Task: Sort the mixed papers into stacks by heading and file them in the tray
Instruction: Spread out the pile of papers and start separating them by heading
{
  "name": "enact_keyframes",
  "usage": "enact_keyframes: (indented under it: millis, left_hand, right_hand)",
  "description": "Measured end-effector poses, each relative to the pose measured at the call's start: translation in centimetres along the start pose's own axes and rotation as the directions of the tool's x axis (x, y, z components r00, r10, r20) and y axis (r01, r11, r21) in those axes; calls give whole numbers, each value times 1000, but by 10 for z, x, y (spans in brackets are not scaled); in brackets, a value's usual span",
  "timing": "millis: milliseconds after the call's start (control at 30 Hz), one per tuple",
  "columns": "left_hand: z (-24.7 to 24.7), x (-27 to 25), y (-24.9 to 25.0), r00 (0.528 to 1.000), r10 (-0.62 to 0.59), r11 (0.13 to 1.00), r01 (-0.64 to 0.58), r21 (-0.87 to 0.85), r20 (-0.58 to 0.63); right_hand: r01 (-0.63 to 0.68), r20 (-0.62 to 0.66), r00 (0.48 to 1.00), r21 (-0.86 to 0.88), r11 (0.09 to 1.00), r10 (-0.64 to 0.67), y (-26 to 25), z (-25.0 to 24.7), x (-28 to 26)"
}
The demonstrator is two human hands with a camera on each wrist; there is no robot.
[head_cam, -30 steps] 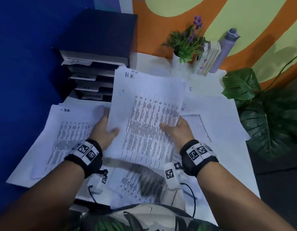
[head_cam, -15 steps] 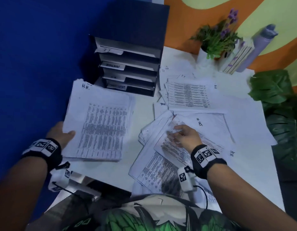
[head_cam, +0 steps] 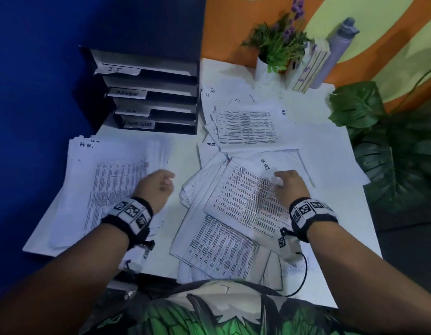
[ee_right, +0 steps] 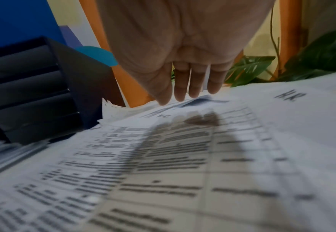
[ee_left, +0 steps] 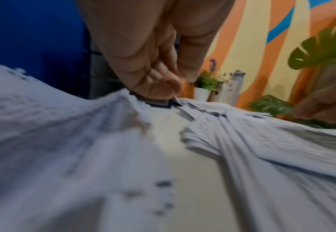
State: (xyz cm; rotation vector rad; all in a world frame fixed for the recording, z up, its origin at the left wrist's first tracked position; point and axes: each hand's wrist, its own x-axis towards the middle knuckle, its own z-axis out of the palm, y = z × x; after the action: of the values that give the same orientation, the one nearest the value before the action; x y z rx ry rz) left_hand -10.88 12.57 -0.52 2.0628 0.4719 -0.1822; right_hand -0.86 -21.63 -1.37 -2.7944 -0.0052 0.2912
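At nine o'clock on the desk (head_cam: 330,274), seen from the head, the H.R. stack (head_cam: 108,180) lies flat, where half a second ago the left hand (head_cam: 153,189) gripped its near edge. That hand has come off it and now hovers at the stack's right border with fingers loosely curled, holding nothing. The right hand (head_cam: 290,187) has shifted from flat on the mixed pile (head_cam: 236,213) at centre to its two-o'clock corner, fingers straight over the top sheet (head_cam: 245,199). The labelled tray (head_cam: 156,93) stands at eleven o'clock, and a further spread of papers (head_cam: 248,126) lies at one o'clock.

From the left wrist, the left hand (ee_left: 153,66) shows fingers curled inward above a bare strip of desk between the H.R. stack (ee_left: 63,141) and the mixed pile (ee_left: 262,149); nothing is pinched.

From the right wrist, the right hand (ee_right: 182,55) has fingers (ee_right: 194,81) straight and close together, tips near the far edge of the top sheet (ee_right: 163,172); contact is unclear.

One sheet looks sorted; the next pick seems to be starting, with filing not yet begun.
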Motion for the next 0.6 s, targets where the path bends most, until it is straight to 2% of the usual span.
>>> enact_keyframes:
  millis: [133,267,433,533,600]
  left_hand:
    - [46,-8,9,965,-178,969,138,203,191]
    - [66,-12,2,944,-236,914,134,382,232]
    - [76,-20,-2,919,-273,872,110,478,285]
    - [80,-26,-3,912,-271,857,83,508,308]
    - [83,-27,-3,901,-271,853,62,519,337]
  right_hand:
    - [-21,147,988,-115,993,38,17,-2,8]
    - [-53,215,970,-257,965,111,30,2,-4]
    - [-150,254,955,-25,988,152,40,3,-36]
    - [-203,241,953,48,978,186,46,10,-54]
    - [-263,241,945,156,952,221,47,14,-63]
